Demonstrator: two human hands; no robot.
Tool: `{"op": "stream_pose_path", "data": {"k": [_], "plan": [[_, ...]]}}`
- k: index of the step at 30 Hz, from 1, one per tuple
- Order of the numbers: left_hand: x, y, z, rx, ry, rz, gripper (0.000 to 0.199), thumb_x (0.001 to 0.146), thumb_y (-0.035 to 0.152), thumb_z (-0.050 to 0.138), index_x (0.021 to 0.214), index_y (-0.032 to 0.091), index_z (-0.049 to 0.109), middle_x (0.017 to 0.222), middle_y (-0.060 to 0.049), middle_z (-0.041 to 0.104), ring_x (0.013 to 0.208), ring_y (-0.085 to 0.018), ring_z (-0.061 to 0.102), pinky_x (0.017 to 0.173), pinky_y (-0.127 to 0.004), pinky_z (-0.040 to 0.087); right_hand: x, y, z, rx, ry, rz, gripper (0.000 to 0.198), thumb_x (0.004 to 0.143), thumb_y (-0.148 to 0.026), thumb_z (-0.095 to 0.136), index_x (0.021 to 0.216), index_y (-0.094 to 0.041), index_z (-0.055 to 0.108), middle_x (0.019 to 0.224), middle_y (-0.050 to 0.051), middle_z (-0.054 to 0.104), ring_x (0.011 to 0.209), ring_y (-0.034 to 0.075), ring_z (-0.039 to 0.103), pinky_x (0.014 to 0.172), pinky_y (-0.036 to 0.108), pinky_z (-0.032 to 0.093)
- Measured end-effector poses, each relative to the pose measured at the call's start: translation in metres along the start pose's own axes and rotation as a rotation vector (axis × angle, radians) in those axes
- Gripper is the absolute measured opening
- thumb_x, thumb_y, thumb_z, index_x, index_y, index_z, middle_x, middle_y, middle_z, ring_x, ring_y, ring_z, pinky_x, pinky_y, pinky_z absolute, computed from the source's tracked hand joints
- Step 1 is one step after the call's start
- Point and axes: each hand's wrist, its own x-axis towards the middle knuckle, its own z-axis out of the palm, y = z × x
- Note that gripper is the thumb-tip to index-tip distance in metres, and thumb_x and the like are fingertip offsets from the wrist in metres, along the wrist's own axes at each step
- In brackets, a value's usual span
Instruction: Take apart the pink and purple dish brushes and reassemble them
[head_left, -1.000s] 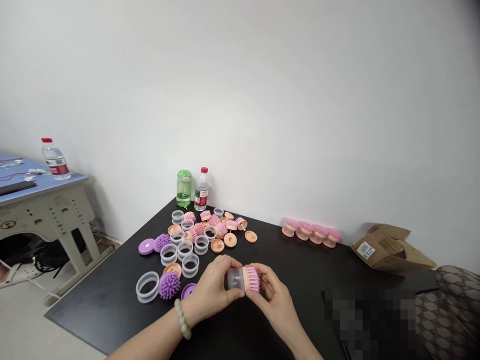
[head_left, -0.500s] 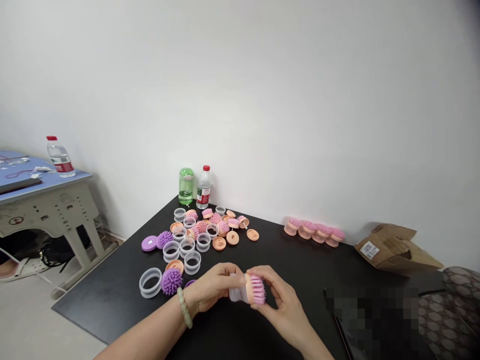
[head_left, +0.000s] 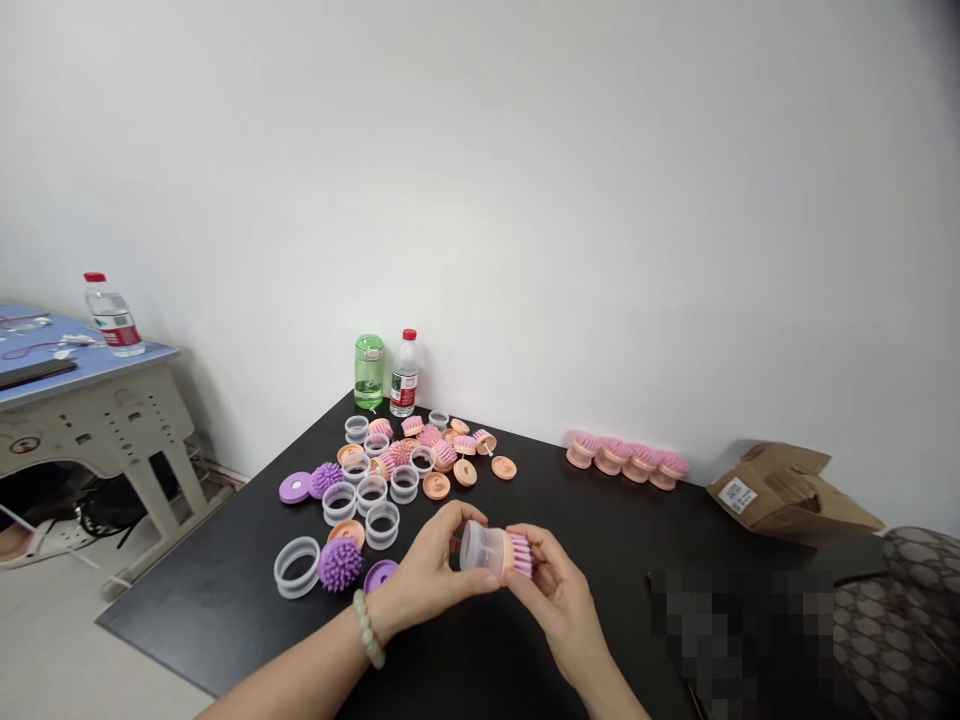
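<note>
Between my hands, above the black table, is a pink-bristled round brush head (head_left: 520, 556) with a clear plastic ring (head_left: 480, 549) against its peach base. My left hand (head_left: 435, 568), with a beaded bracelet on the wrist, grips the ring side. Fingers of my right hand (head_left: 551, 580) are closed around the bristle side. To the left lie a purple spiky brush head (head_left: 340, 565), a purple disc (head_left: 381, 575), a large clear ring (head_left: 297, 567) and several smaller clear rings (head_left: 382, 525). Several peach discs (head_left: 436, 486) and pink brush heads (head_left: 443, 456) lie behind them.
Several pink brushes (head_left: 614, 456) stand in a row by the wall. A green bottle (head_left: 368, 372) and a water bottle (head_left: 404, 374) are at the back. An open cardboard box (head_left: 795, 495) lies to the right. A blue table (head_left: 82, 365) is at far left.
The clear ring has turned more into view, its open end now showing. My left hand has shifted up and left, and its thumb has moved below the ring. The purple disc is now more exposed.
</note>
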Motion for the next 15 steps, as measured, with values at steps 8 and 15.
{"op": "stream_pose_path", "data": {"k": [8, 15], "plan": [[0.0005, 0.0087, -0.0023, -0.003, 0.003, -0.003, 0.033, 0.077, 0.039, 0.075, 0.1, 0.019, 0.061, 0.093, -0.003, 0.062, 0.085, -0.019, 0.056, 0.076, -0.03, 0.044, 0.0016, 0.0001, 0.0017, -0.057, 0.062, -0.045, 0.04, 0.077, -0.047, 0.078, 0.104, -0.021, 0.066, 0.096, 0.009, 0.073, 0.087, 0.024, 0.072, 0.077, 0.031, 0.061], [0.0013, 0.0004, -0.0027, -0.013, 0.005, 0.006, 0.042, 0.08, 0.046, 0.071, 0.109, 0.02, 0.058, 0.107, -0.006, 0.06, 0.096, -0.023, 0.055, 0.083, -0.034, 0.044, 0.0008, -0.0021, 0.0018, -0.069, 0.06, -0.031, 0.038, 0.079, -0.047, 0.075, 0.104, -0.02, 0.065, 0.093, 0.009, 0.073, 0.083, 0.023, 0.072, 0.072, 0.03, 0.061]]}}
